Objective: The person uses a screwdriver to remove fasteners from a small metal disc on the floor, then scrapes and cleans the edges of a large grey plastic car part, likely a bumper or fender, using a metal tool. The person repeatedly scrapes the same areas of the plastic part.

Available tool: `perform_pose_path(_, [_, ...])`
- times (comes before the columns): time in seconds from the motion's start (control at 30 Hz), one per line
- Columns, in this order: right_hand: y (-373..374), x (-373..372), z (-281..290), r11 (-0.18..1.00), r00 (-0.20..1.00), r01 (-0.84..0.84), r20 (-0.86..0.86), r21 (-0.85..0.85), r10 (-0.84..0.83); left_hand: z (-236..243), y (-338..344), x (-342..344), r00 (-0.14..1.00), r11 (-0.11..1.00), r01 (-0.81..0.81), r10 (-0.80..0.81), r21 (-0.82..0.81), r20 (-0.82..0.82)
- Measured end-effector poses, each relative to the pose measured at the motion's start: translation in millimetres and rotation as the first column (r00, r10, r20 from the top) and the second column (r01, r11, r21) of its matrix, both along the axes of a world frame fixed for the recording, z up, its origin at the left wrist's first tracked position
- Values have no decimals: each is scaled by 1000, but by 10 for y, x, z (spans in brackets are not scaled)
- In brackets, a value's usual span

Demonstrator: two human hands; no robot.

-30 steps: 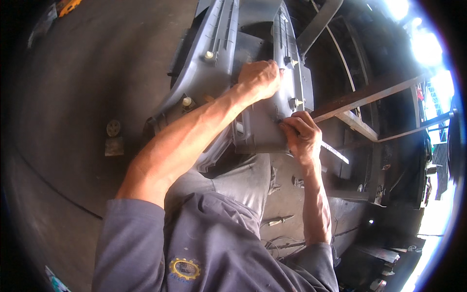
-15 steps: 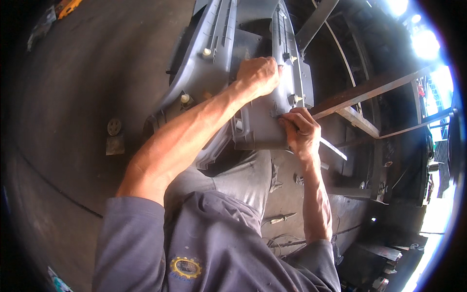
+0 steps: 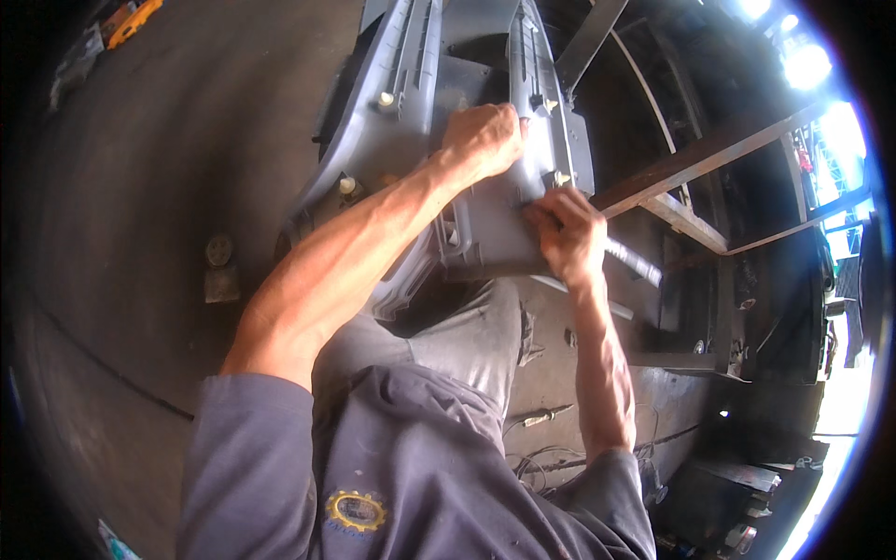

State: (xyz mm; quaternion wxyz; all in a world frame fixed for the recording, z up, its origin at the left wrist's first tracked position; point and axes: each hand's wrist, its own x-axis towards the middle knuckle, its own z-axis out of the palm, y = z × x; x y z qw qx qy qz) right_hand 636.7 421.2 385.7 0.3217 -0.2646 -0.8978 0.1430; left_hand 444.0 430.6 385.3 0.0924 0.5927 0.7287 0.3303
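A long grey moulded plastic panel (image 3: pixel 541 154) lies lengthwise in front of me, with pale clips standing along its right edge. My left hand (image 3: pixel 485 138) is closed in a fist against its surface, thumb side to the panel; whatever the fingers hold is hidden. Nearer to me, my right hand (image 3: pixel 571 233) is closed in a pinch at the panel's lower right part, slightly blurred, and I cannot make out what is in it. My left forearm crosses over a second grey plastic panel (image 3: pixel 401 56), which carries a white clip (image 3: pixel 385 99) and another clip (image 3: pixel 347 185).
Rusty metal framing (image 3: pixel 709 159) stands at the right. A pale strip (image 3: pixel 635 261) juts out beside my right hand. On the floor lie a thin pointed tool (image 3: pixel 546 416) with a cable and, at the left, a small block (image 3: pixel 221 285) with a round disc.
My view has shifted slightly, moving the panels up and left in the picture. My right hand has moved a little farther up the panel; the left stays closed against it.
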Motion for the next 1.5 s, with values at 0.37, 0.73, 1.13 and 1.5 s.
perform_pose_path(0.37, [103,-82,-20,990,998,-65,-1,126,66,-4,49,-39,999,996,-22,26,-87,44])
perform_pose_path(0.73, [204,-150,13,985,995,-90,-19,149,94,-34,48,-42,1000,998,-11,10,-62,-23])
perform_pose_path(1.13, [-194,576,-123,985,986,164,-52,45,-161,-166,154,-79,1000,1000,23,-23,18,2])
perform_pose_path(1.5, [-3978,2607,-3061,-373,6,734,555,-567,-832,-373,607,-712,885,964,254,-199,-79,421])
